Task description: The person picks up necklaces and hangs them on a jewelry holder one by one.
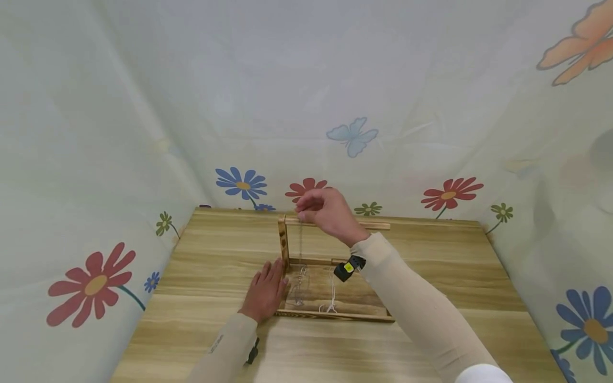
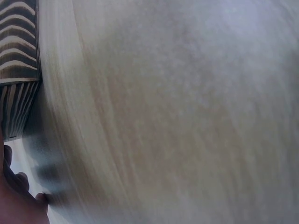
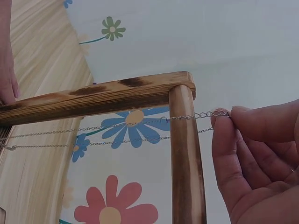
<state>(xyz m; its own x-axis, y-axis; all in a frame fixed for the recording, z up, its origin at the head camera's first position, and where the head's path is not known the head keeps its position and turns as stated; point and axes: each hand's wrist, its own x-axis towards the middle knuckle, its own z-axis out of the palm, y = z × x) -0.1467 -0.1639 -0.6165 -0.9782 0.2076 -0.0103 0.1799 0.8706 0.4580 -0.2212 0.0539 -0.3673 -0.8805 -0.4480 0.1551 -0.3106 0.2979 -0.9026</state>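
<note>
A wooden jewelry stand, with a post [image 1: 283,242] at its left, a top bar [image 1: 378,226] and a tray base [image 1: 356,290], stands on the table. Thumb and forefinger of my right hand [image 1: 330,215] pinch a thin silver chain necklace [image 3: 201,115] just above the bar. In the right wrist view its two strands pass by the bar's end. The necklace's lower part hangs down over the tray. My left hand [image 1: 265,291] rests with extended fingers against the stand's left side, near the foot of the post.
A white cord [image 1: 333,292] hangs over the middle of the tray, its lower end on the tray. The wood-grain table [image 1: 215,255] meets a pale curtain [image 1: 268,96] printed with flowers and butterflies at the back and sides.
</note>
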